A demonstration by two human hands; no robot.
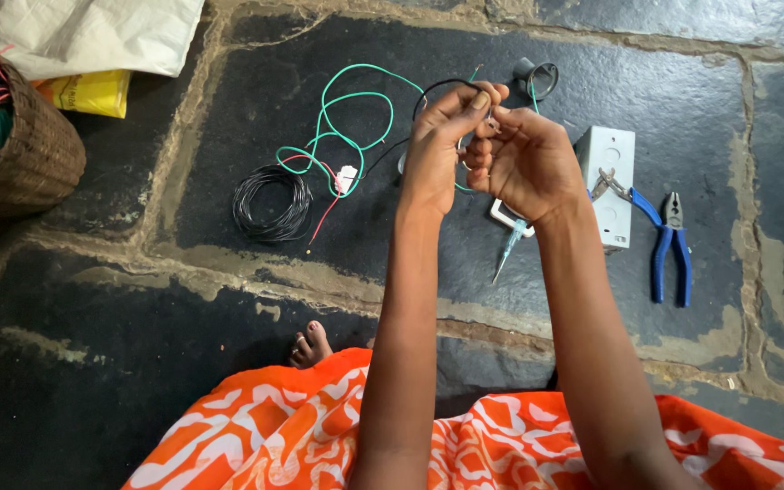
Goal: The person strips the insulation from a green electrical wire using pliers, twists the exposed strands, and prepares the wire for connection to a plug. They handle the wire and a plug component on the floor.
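Two hands pinching a black wire above a stone floor

Head view: left hand (pixel 442 136) and right hand (pixel 524 159) meet, fingertips clenched on a thin black wire (pixel 437 86), which arcs up and left from the pinch, then trails down-left toward a black wire coil (pixel 271 204). Blue-handled pliers (pixel 669 245) lie lengthwise, jaws pointing away.

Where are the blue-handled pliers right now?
The blue-handled pliers lie on the stone floor at the right of the head view, just right of the white switch box, beyond the right hand.
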